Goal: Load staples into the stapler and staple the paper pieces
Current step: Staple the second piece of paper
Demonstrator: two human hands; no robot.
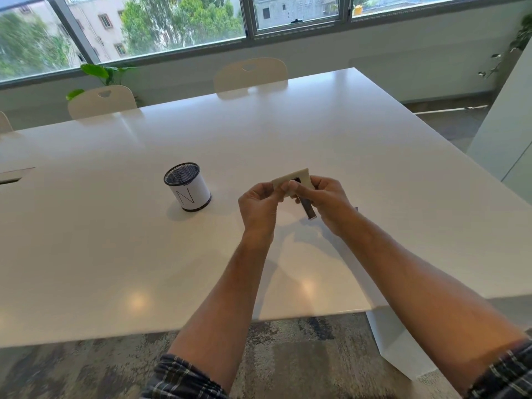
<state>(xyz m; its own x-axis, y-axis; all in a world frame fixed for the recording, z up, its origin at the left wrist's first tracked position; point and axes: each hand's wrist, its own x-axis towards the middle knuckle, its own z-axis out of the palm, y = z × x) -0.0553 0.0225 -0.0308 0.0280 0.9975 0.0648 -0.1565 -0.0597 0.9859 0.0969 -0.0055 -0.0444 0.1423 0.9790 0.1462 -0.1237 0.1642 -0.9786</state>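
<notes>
Both hands are raised above the white table (288, 133), close together. My left hand (259, 204) pinches the left edge of small cream paper pieces (299, 176). My right hand (328, 201) grips a small dark stapler (307, 209), whose metal end sticks out below the fingers toward me. The stapler's front end sits at the paper's lower edge, partly hidden by my thumbs. A faint small object (356, 209) lies on the table just right of my right hand; I cannot tell what it is.
A black mesh pen cup (187, 189) with a white label stands on the table left of my hands. Two pale chairs (250, 74) are tucked in at the far edge. The table's near edge runs under my forearms.
</notes>
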